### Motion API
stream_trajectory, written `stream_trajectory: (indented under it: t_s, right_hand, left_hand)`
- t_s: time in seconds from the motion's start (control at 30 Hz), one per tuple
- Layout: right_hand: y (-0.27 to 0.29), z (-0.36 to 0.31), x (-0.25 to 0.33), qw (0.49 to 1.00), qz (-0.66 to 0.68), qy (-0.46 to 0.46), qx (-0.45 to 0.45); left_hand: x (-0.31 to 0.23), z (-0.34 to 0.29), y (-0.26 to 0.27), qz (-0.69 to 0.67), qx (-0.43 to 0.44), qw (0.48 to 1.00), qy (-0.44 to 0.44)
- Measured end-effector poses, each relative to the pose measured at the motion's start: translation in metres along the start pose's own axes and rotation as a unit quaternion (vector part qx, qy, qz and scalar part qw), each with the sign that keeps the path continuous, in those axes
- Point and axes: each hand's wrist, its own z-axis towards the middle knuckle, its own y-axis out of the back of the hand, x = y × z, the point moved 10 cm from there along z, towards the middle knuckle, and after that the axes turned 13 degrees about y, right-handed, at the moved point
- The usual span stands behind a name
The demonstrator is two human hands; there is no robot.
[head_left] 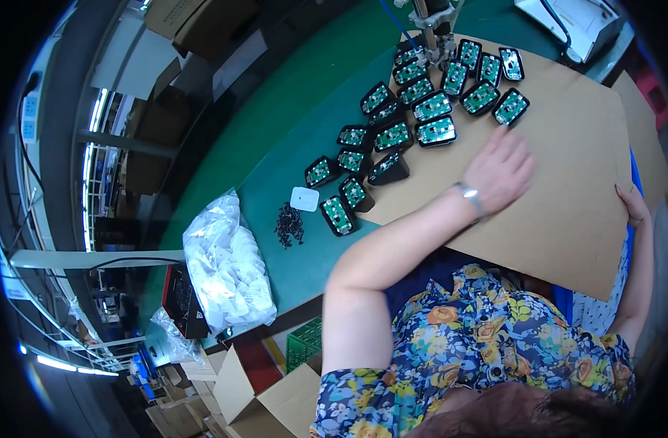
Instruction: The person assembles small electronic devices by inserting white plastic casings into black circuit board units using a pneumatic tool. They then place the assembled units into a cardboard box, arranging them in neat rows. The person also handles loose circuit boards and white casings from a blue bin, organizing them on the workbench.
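My left hand, with a silver watch on the wrist, reaches over a brown cardboard sheet. Its fingers look apart and partly bent, with no object visible in them. Just beyond the fingertips sits a black housing with a green circuit board. Several similar housings stand in loose rows to the left, boards facing up; one dark housing is tilted. At the sheet's right edge, my right hand grips the cardboard, its fingers partly hidden.
Left on the green tabletop are a pile of small black parts, a white square piece and a clear bag of white parts. A metal machine head stands at the back. Open cartons lie below the table.
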Motion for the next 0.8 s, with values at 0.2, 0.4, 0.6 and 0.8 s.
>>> stream_trajectory:
  t_s: [0.2, 0.4, 0.6, 0.8]
  right_hand:
    - [-0.004, -0.006, -0.004, 0.999, 0.009, 0.041, 0.005]
    - [0.01, -0.025, -0.02, 1.0, 0.015, 0.007, 0.003]
    - [0.034, -0.024, -0.032, 0.999, 0.009, 0.01, -0.03]
    - [0.045, -0.026, -0.035, 1.0, -0.004, -0.011, -0.013]
  left_hand:
    - [0.038, 0.083, -0.104, 0.204, 0.065, 0.975, 0.058]
    - [0.071, 0.077, -0.127, 0.253, 0.132, 0.953, 0.101]
    - [0.08, 0.071, -0.124, 0.217, 0.191, 0.952, 0.099]
    - [0.092, 0.06, -0.109, 0.217, 0.153, 0.96, 0.092]
